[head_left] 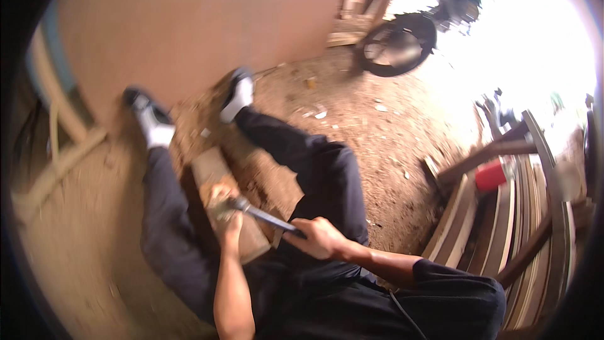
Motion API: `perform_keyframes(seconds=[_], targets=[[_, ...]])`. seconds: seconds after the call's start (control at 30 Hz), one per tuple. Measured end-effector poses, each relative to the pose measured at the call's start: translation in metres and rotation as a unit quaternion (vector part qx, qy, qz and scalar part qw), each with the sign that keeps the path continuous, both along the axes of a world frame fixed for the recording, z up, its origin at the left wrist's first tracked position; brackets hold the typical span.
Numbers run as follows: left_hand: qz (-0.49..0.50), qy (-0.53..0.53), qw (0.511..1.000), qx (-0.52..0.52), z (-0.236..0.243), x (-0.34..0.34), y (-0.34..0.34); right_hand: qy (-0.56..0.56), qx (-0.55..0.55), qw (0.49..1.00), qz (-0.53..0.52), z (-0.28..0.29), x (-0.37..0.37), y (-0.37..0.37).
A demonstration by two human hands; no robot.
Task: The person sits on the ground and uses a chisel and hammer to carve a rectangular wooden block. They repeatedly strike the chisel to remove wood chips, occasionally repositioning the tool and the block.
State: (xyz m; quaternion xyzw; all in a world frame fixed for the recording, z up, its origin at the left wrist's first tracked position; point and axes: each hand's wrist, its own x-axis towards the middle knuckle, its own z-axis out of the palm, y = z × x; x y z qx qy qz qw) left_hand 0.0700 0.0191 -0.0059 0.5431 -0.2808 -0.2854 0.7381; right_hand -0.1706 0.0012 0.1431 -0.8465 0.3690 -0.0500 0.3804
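Observation:
My right hand (pixel 319 238) is wrapped round the dark grip of a hammer (pixel 267 216), whose shaft slants up and left across my lap. The hammer's head is right over my left hand (pixel 230 221). That hand is closed above a wooden block (pixel 211 167) lying between my legs. What its fingers hold is blurred and partly covered by the hammer head. Pale, orange-tinted shavings or a rough cut patch (pixel 220 190) show on the block just beyond the fingers.
A large brown board (pixel 201 25) leans ahead of my feet. At the far right stands a motorcycle (pixel 402 44). Wooden slats and frames (pixel 503 214), with a red container (pixel 491 176) among them, are piled at the right. Curved wooden parts (pixel 56 157) stand at the left. Chips litter the dirt floor (pixel 390 132).

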Motion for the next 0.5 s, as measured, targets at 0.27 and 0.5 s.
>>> perform_keyframes(seconds=[0.27,0.5], targets=[[0.022,-0.136,0.990,0.041,-0.002,-0.012,-0.005,0.016,0.048,0.998,-0.024,0.008,-0.012,0.002],[0.029,-0.153,0.987,0.047,-0.005,-0.004,-0.003,0.011,0.041,0.999,-0.020,0.001,-0.004,0.003]])
